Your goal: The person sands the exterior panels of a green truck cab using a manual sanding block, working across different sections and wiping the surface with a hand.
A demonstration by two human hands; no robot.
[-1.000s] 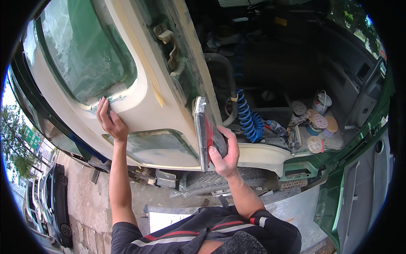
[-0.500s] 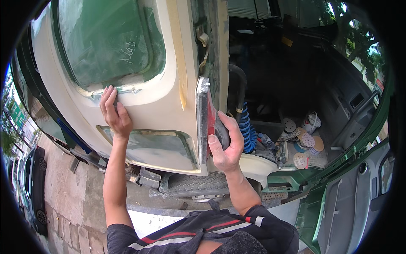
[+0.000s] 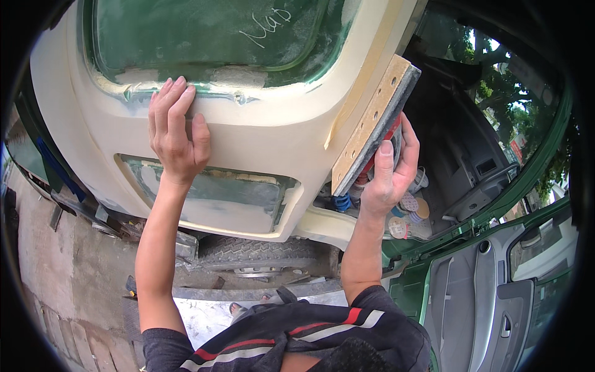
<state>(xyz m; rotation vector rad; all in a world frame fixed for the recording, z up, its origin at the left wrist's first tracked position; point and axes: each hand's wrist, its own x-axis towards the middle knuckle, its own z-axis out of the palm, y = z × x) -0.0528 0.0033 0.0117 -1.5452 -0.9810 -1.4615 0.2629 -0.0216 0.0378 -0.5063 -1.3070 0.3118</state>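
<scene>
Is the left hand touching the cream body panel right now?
Touching. The head view shows the left hand pressed flat on the cream body panel, fingers spread below the window edge, no gap visible.

Handwritten white chalk marks (image 3: 268, 25) slant across the green-tinted window glass (image 3: 204, 31) near the top of the view; this is the only marking on the cream vehicle body.

Inside the open vehicle, just right of the sanding block, a small cluster of round tins or discs (image 3: 406, 214) lies on the floor. Their tops are pale, tan and orange, some with a printed round label too small to make out. A white, cup-like container (image 3: 420, 180) stands just above them.

No screens, signs or boxed packages can be made out.
</scene>
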